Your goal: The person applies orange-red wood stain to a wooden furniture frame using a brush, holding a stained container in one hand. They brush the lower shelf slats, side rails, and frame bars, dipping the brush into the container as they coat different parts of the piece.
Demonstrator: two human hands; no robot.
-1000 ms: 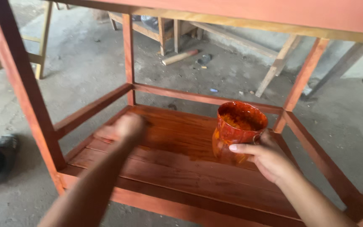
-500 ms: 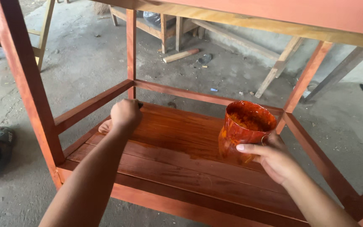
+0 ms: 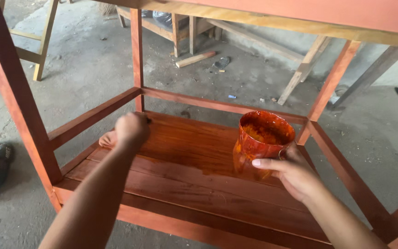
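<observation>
A pot (image 3: pixel 261 143) smeared orange and red-brown, with orange-yellow streaks inside. The shelf (image 3: pixel 185 170) is glossy reddish-orange with darker wood grain lines, wettest and deepest in tone near the middle. The frame (image 3: pixel 19 101) is matte brick red. The top rail (image 3: pixel 236 18) shows a pale yellow bare-wood edge. The floor (image 3: pixel 93 64) is mottled grey. Pale unpainted timber (image 3: pixel 300 74) lies behind.

left hand (image 3: pixel 132 130) reached further across shelf (image 3: pixel 185 184)

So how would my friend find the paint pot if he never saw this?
Look at the lower shelf of the red-brown wooden frame. Near its right end, the right hand grips a round open pot. It is the only container there, smeared inside and out with glossy orange stain.
</observation>
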